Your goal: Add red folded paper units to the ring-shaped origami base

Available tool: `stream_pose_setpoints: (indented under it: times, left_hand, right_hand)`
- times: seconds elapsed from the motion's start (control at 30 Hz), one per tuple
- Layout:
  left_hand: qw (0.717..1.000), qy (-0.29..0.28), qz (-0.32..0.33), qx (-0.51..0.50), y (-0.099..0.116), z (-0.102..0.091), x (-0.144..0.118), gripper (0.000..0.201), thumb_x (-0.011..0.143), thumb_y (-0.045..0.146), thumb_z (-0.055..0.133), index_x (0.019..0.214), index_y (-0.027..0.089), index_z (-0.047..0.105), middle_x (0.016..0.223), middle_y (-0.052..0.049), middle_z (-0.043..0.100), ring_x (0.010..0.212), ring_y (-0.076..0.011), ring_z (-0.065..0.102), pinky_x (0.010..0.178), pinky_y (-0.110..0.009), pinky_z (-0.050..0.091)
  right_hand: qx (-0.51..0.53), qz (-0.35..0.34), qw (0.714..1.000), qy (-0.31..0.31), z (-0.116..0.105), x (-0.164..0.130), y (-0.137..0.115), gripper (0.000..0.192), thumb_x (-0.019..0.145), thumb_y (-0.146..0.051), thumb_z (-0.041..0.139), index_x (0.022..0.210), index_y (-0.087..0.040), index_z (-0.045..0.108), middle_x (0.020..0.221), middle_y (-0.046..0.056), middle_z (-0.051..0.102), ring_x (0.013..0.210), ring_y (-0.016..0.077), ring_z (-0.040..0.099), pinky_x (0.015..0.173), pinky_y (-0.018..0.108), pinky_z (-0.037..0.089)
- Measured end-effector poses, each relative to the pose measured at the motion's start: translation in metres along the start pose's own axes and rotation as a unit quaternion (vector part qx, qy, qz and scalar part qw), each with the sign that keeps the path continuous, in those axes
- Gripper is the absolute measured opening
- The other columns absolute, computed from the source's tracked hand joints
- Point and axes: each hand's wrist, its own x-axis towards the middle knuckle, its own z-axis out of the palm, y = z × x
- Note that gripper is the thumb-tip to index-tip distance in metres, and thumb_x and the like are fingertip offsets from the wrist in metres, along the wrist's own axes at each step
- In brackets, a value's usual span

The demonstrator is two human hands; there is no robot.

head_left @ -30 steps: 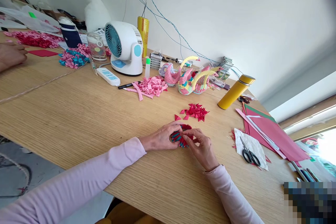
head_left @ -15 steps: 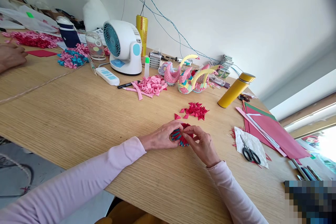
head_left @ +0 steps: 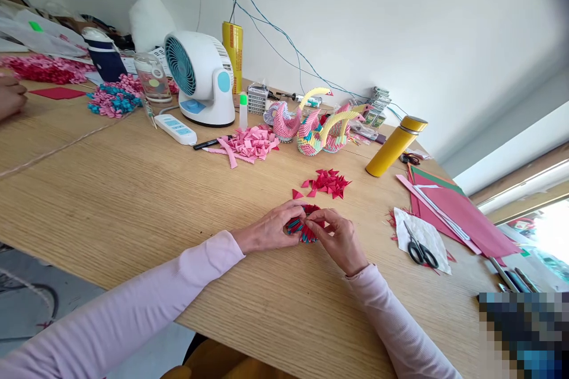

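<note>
A round 3D origami piece (head_left: 310, 235) of red and blue folded paper sits low over the wooden table, partly covered by my fingers. Its left side is gripped by my left hand (head_left: 272, 228). My right hand (head_left: 341, 239) pinches at the near edge of the piece with thumb and forefinger; any small paper unit between those fingertips is too small to make out. Just beyond the hands lies a loose pile of red folded paper triangles (head_left: 331, 183). Farther back is a heap of pink paper pieces (head_left: 253, 142).
Paper swans (head_left: 311, 142) stand behind the piles, beside a white fan (head_left: 202, 77). To the right are a yellow flask (head_left: 391, 151), scissors (head_left: 420, 251) on a white cloth, and red paper sheets (head_left: 462, 213). Another person's hand (head_left: 9, 98) rests at the far left.
The whole view has shifted slightly, so things sit a little more left and higher. Both my hands stay at the origami piece, with the right fingers moved only slightly.
</note>
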Motion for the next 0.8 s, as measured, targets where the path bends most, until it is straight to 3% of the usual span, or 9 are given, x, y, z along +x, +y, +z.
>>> stream_pose_setpoints:
  times: [0.23, 0.43, 0.8]
  left_hand:
    - [1.000, -0.007, -0.006, 0.013, -0.0041, 0.0017, -0.0012, 0.025, 0.067, 0.008, 0.060, 0.089, 0.019, 0.055, 0.119, -0.008, 0.055, 0.106, -0.0216, 0.055, 0.088, -0.032, 0.046]
    - [1.000, -0.005, -0.025, 0.019, -0.0052, 0.0015, -0.0014, 0.028, 0.066, 0.008, 0.059, 0.092, 0.019, 0.054, 0.115, -0.007, 0.056, 0.108, -0.0225, 0.054, 0.093, -0.035, 0.044]
    - [0.999, -0.016, -0.020, 0.032, -0.0028, -0.0009, 0.0009, 0.025, 0.069, 0.008, 0.058, 0.092, 0.019, 0.055, 0.113, -0.007, 0.057, 0.105, -0.0217, 0.055, 0.090, -0.034, 0.046]
  right_hand:
    - [-0.001, -0.020, 1.000, -0.015, -0.0023, 0.0022, 0.0004, 0.009, 0.082, -0.028, 0.063, 0.085, -0.022, 0.069, 0.085, 0.005, 0.067, 0.070, 0.0143, 0.062, 0.061, 0.025, 0.050]
    - [0.022, -0.018, 0.999, 0.014, -0.0010, 0.0043, 0.0009, 0.010, 0.082, -0.030, 0.062, 0.084, -0.022, 0.068, 0.081, 0.004, 0.069, 0.071, 0.0162, 0.063, 0.060, 0.026, 0.051]
    - [-0.046, -0.044, 0.998, 0.001, -0.0037, 0.0077, -0.0045, 0.008, 0.082, -0.025, 0.064, 0.085, -0.020, 0.070, 0.077, 0.003, 0.068, 0.067, 0.0141, 0.060, 0.065, 0.025, 0.047]
